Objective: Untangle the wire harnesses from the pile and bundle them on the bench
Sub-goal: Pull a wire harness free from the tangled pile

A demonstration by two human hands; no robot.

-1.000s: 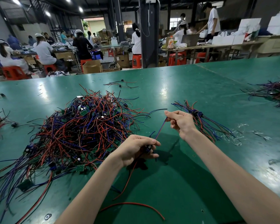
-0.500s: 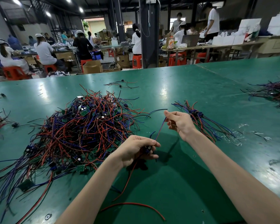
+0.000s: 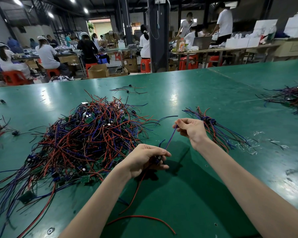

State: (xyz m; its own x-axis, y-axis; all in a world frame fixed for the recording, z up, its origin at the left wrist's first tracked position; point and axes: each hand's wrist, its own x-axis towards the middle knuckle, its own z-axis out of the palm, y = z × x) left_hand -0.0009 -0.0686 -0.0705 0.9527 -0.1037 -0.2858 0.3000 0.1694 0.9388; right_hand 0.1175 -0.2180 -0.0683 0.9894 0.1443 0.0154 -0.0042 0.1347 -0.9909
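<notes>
Across the green bench, mostly unfinished work. Left of centre, a big tangled pile of red and blue wire harnesses. Right of it, a far smaller laid-out bundle, likely the sorted share. Nearest, 1 harness apparently being freed: left hand clamped on its component end, right hand pinching its blue wire, hands apart, wire stretched between them.

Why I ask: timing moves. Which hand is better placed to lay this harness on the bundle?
Likely right hand: it pinches the harness beside the bundle; the left hand, gripping it, is farther.
</notes>
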